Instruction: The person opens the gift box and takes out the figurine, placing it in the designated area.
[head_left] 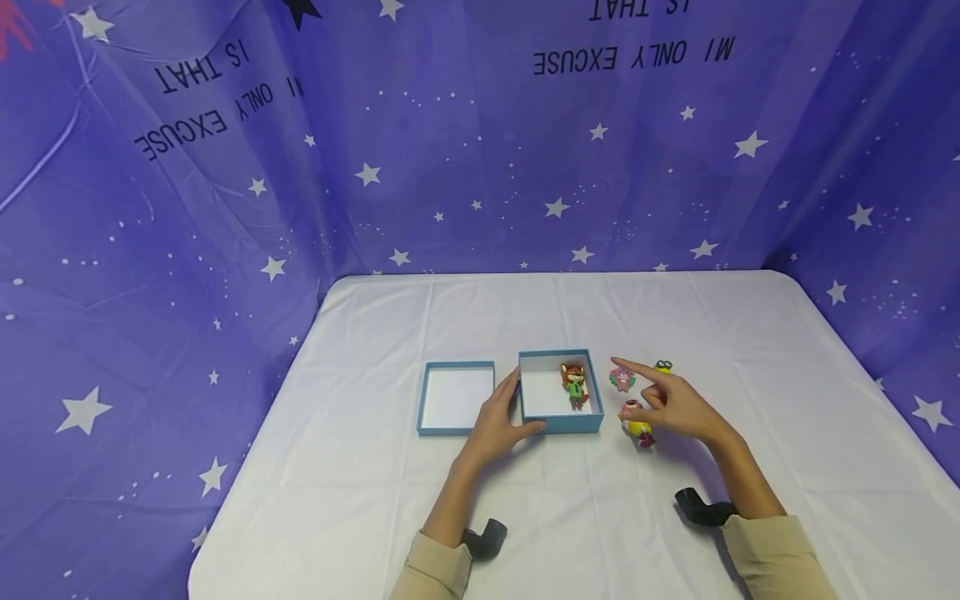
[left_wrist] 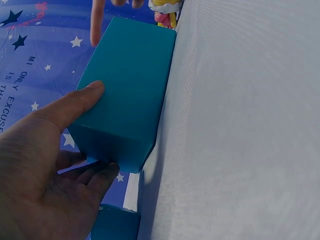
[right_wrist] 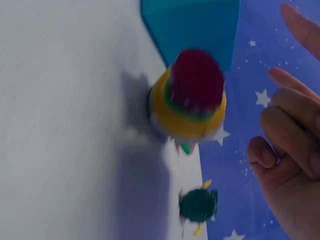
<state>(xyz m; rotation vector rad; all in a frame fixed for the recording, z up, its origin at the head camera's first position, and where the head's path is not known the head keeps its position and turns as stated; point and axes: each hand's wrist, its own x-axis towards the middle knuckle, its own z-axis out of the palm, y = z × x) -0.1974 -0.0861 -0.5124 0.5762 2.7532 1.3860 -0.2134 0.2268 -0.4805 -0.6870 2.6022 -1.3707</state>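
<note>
My left hand [head_left: 495, 425] holds the near left corner of a blue box [head_left: 562, 424], thumb on the front wall and fingers along the left side. Inside the white-lined box, toward its right, lies a fox figurine [head_left: 574, 387] in a green top. My right hand [head_left: 686, 408] hovers just right of the box with its index finger extended, other fingers bent and nothing in its grasp. Below and around it are a yellow figurine with dark red parts [right_wrist: 197, 82], a pink figurine [head_left: 622, 379] and a partly hidden green-eyed figurine [head_left: 663, 365].
A shallow blue lid [head_left: 456, 432], white inside, lies open side up left of the box. White cloth [head_left: 360, 500] covers the table. A purple star-patterned curtain [head_left: 480, 167] hangs behind and at both sides.
</note>
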